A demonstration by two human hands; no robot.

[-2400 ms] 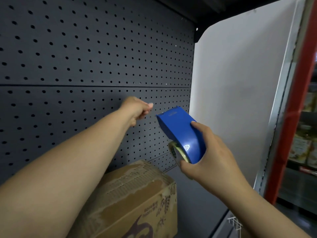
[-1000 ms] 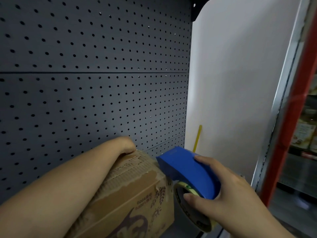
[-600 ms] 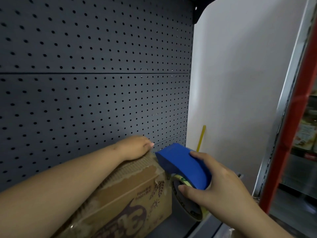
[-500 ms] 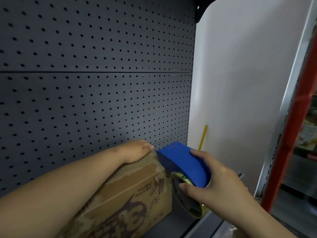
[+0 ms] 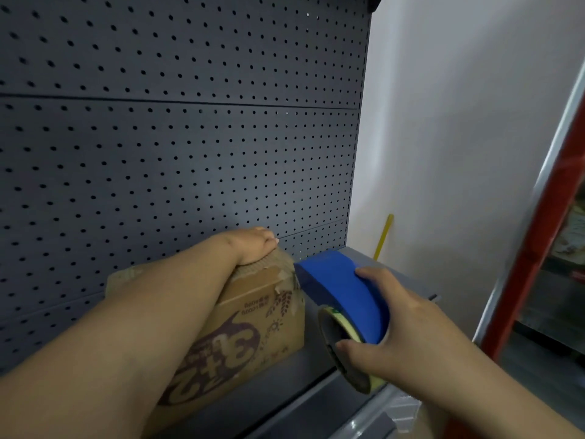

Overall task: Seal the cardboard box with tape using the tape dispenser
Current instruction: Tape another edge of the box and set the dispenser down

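A dark pegboard wall backs the grey shelf where the cardboard box sits. The left hand lies flat on the box's far top corner, fingers together. The right hand is clamped around the blue tape dispenser, its nose touching the box's upper right edge. 1 second ago the dispenser hung lower beside the box.
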